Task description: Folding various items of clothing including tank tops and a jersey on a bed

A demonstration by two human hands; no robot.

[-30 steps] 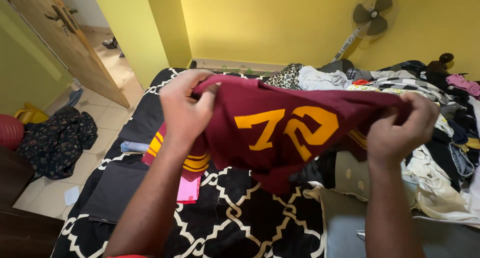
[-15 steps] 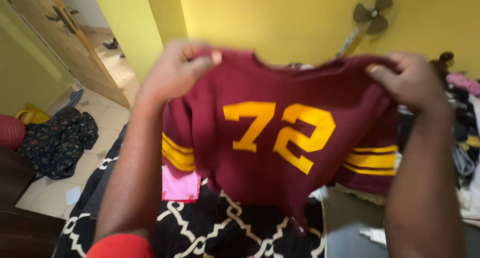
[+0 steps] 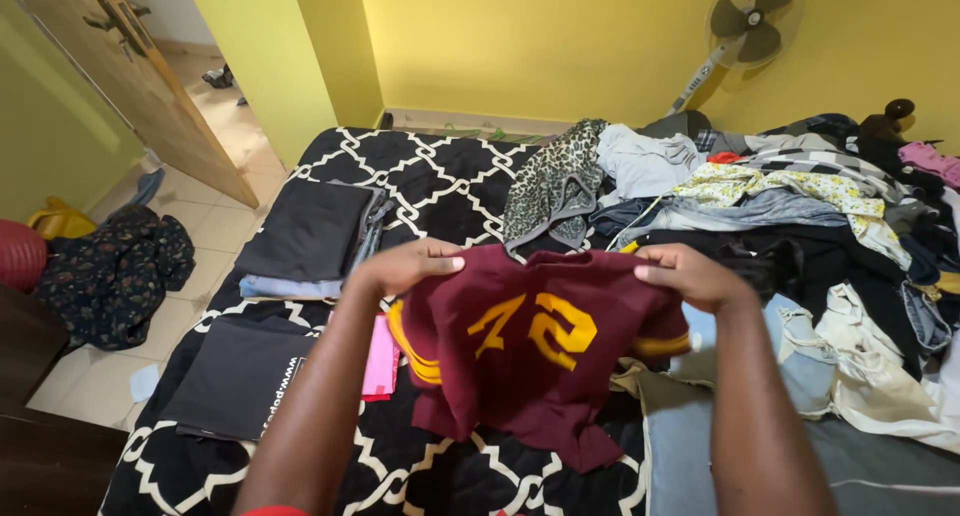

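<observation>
I hold a maroon jersey with yellow numerals and yellow sleeve stripes by its top edge, over the bed. My left hand grips its left shoulder and my right hand grips its right shoulder. The shirt hangs slack, its lower part resting on the black-and-white patterned bedspread. A pink cloth lies partly under the jersey's left side.
Folded dark garments and a folded black shirt lie on the bed's left. A heap of unfolded clothes covers the right side. A standing fan is by the yellow wall, a clothes pile on the floor, a wooden door open.
The jersey was held up high and spread wide in front of me; now both hands have lowered it toward the bed and it hangs slack, showing the bed behind.
</observation>
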